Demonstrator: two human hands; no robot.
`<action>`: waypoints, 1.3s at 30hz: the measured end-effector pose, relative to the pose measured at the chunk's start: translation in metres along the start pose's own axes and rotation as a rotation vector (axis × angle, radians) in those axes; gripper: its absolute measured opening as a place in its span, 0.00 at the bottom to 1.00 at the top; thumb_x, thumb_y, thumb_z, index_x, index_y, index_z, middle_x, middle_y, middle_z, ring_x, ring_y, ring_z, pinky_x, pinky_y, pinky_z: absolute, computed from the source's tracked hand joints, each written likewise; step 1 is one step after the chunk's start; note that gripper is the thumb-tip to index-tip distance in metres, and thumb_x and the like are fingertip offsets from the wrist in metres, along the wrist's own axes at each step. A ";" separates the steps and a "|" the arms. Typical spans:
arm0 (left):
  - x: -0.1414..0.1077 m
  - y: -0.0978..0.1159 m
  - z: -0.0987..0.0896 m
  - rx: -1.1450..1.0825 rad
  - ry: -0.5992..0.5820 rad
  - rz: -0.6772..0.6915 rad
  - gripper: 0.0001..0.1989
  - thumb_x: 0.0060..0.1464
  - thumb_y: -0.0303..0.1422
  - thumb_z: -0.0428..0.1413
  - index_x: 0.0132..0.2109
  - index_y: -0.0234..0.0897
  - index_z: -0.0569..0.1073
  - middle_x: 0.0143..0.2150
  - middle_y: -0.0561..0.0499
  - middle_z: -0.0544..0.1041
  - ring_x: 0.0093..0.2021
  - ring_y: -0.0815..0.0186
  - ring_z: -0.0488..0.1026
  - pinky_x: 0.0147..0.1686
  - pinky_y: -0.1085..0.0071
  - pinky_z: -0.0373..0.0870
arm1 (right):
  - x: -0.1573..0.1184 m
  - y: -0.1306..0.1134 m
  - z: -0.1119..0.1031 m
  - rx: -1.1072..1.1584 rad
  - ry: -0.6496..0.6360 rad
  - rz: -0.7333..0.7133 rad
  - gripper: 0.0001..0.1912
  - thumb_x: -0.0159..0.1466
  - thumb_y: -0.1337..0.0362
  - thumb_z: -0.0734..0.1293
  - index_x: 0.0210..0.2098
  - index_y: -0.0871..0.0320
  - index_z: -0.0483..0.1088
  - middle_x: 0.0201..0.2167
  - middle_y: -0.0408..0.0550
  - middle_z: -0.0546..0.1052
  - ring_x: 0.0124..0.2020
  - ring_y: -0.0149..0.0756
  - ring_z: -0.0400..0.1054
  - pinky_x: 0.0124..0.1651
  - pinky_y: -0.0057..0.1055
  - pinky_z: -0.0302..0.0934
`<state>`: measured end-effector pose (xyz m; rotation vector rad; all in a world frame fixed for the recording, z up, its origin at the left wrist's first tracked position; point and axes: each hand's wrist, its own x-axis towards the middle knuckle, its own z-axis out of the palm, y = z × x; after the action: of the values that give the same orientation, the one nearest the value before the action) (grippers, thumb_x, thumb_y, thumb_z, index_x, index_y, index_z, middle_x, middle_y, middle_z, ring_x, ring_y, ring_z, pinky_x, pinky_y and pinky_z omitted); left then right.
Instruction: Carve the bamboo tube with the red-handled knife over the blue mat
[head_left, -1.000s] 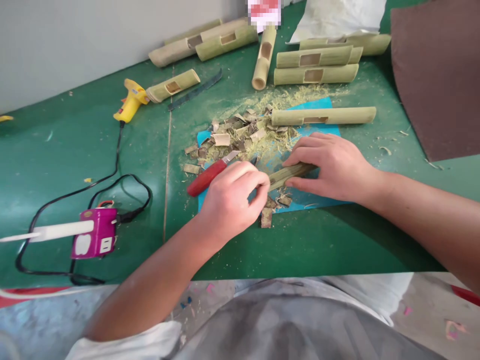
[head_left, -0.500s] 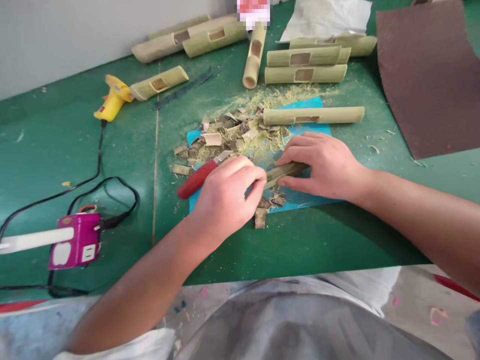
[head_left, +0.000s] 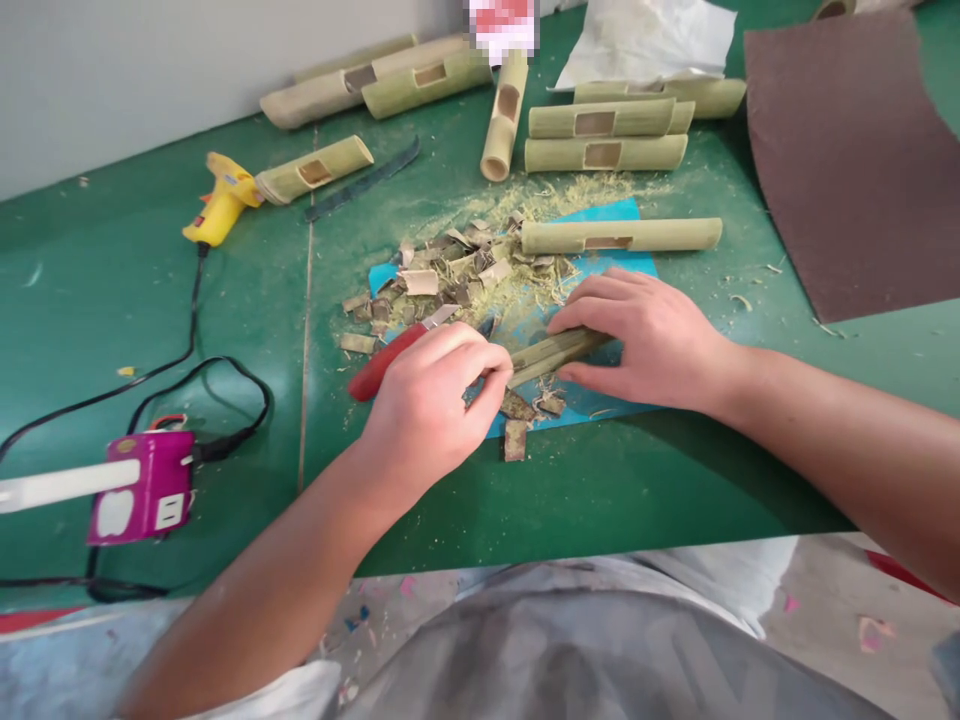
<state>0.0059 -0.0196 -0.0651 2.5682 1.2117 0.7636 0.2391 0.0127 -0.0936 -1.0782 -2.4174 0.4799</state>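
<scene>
A narrow grooved bamboo piece (head_left: 555, 352) lies slantwise over the blue sheet (head_left: 637, 388). My right hand (head_left: 649, 335) grips its right part between thumb and fingers. At its left end, my left hand (head_left: 442, 395) is closed with thumb and fingertips pinched on it. Partly behind my left hand is a knife with a red handle (head_left: 386, 362), its blade toward the chips. Beyond my hands a bamboo tube (head_left: 622, 235) with a cut opening rests across the sheet's far edge. Bamboo chips (head_left: 420, 283) and shavings are heaped left of it.
More bamboo tubes (head_left: 606, 153) with openings lie at the back. A yellow glue gun (head_left: 225, 200) stands left, its cable running to a purple power socket (head_left: 142, 487). A brown sheet (head_left: 855, 165) covers the right back of the green table (head_left: 570, 500).
My left hand has moved slightly left, and more of the bamboo piece shows between my hands. My right hand keeps its grip. The whole view has shifted slightly.
</scene>
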 end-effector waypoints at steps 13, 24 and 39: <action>-0.004 -0.010 -0.001 0.062 0.016 0.086 0.05 0.59 0.23 0.56 0.35 0.35 0.74 0.35 0.50 0.76 0.36 0.68 0.72 0.40 0.70 0.71 | -0.003 -0.003 -0.009 -0.058 -0.012 -0.030 0.10 0.62 0.60 0.66 0.39 0.58 0.76 0.38 0.53 0.76 0.40 0.43 0.68 0.43 0.40 0.63; -0.002 -0.032 -0.002 0.165 0.057 0.190 0.05 0.60 0.27 0.56 0.38 0.38 0.77 0.36 0.49 0.78 0.36 0.65 0.72 0.38 0.67 0.71 | -0.009 -0.025 0.005 -0.096 0.081 0.021 0.06 0.63 0.64 0.66 0.36 0.60 0.74 0.35 0.53 0.76 0.37 0.42 0.68 0.40 0.38 0.65; 0.000 -0.038 0.011 0.022 0.107 0.035 0.05 0.60 0.26 0.56 0.41 0.37 0.76 0.42 0.48 0.77 0.43 0.66 0.75 0.46 0.68 0.74 | -0.017 -0.038 0.007 -0.047 0.039 0.103 0.12 0.61 0.69 0.64 0.45 0.58 0.70 0.42 0.55 0.74 0.40 0.44 0.69 0.43 0.42 0.67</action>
<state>-0.0131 0.0054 -0.0886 2.6029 1.2146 0.9114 0.2224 -0.0249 -0.0861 -1.2251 -2.3585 0.4326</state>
